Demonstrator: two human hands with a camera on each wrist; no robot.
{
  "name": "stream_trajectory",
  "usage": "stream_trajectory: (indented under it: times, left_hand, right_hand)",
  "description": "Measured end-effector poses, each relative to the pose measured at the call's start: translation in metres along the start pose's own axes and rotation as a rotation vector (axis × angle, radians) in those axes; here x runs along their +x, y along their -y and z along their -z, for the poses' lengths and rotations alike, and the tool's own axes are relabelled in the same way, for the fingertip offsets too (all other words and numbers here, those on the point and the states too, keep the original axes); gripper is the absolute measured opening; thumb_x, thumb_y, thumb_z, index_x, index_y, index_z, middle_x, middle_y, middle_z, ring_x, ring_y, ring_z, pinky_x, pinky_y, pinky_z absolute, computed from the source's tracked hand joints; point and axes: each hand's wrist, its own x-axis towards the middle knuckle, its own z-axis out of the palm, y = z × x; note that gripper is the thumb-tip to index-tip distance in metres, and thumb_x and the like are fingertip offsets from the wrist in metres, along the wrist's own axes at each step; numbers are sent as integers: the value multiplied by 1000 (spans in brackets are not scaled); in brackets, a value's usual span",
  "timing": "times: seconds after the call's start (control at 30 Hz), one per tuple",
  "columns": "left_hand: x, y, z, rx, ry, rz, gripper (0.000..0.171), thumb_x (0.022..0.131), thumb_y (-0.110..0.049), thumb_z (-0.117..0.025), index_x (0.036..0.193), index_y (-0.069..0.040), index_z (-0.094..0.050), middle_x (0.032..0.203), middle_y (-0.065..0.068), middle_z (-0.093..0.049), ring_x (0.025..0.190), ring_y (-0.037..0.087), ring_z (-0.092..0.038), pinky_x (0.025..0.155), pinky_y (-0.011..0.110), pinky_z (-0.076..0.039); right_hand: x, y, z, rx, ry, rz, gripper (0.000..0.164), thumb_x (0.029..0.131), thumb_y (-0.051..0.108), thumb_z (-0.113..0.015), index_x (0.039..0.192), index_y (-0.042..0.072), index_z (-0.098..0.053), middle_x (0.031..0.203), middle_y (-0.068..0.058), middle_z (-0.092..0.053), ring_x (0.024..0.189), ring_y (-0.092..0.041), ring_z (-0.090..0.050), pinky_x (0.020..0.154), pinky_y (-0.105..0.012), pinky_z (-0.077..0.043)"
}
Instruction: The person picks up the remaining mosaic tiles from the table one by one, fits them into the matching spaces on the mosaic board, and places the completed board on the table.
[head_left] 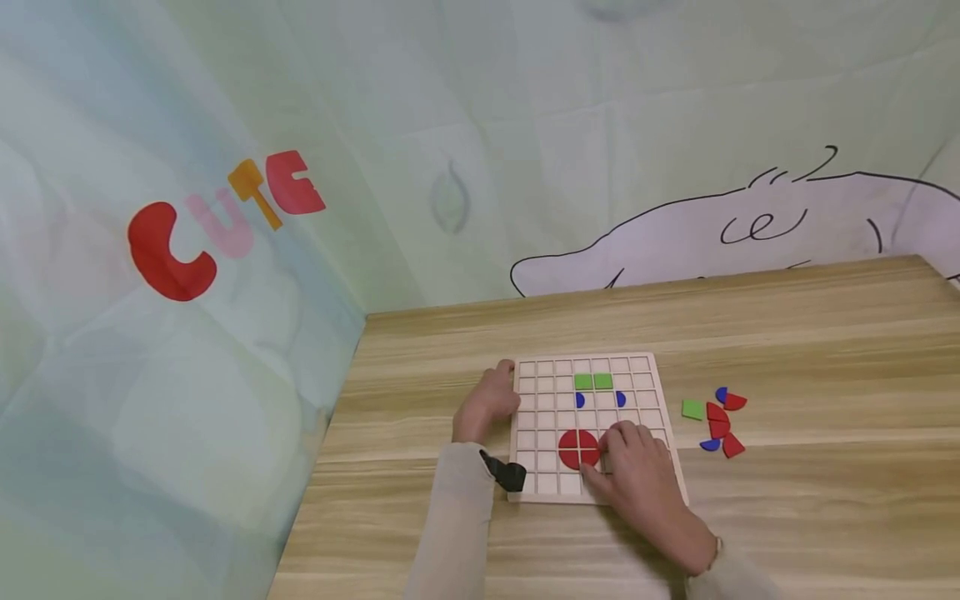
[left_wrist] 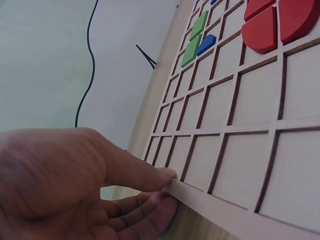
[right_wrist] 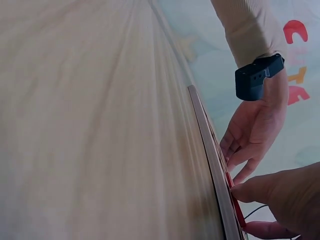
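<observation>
A pale wooden grid board [head_left: 527, 461] lies on the table. My left hand [head_left: 491, 397] grips its left edge; in the left wrist view the thumb lies on the rim, with fingers curled below. Four-part red circle: red quarter-circle pieces [head_left: 568, 439] fill neighbouring cells. My right hand [head_left: 637, 475] pinches the lower-right red quarter-circle [head_left: 588, 458] between thumb and index finger, over the board's lower right, hiding cells there. Two green squares [head_left: 593, 381] sit side by side near the top, above two blue half-circles [head_left: 580, 400] set apart.
Right of the board, a loose green square [head_left: 692, 409] lies beside several red quarter-circles [head_left: 732, 446] and two blue half-circles [head_left: 709, 446]. The wood-grain table [head_left: 420, 358] meets a printed cloth backdrop [head_left: 405, 150] behind and at left. A black device [head_left: 504, 472] is on the left wrist.
</observation>
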Motion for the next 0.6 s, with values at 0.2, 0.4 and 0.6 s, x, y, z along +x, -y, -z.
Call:
stream_trajectory:
  times: [0.2,0.4,0.6]
  left_hand:
    - [1,0,0,5,1,-3,62,88,0,-46,148,-11,-31,144,20,-41,108,28,-45,88,40,-38]
    - [0,0,1,10,1,-12,63,87,1,-46,147,-10,-32,144,20,-40,107,28,-45,86,40,-38]
    - [-1,0,1,15,2,-12,63,88,0,-45,148,-11,-31,146,20,-38,109,29,-44,87,40,-37]
  right_hand:
    - [-1,0,1,16,12,-8,34,75,39,-78,85,12,-61,102,-9,-58,93,-25,-50,77,-43,-43]
    - [-1,0,1,20,18,-8,34,75,40,-78,87,12,-62,104,-9,-58,95,-26,-50,78,-43,-43]
    - [-3,-1,2,21,6,5,34,75,40,-77,87,12,-62,104,-10,-59,97,-27,-51,80,-44,-42]
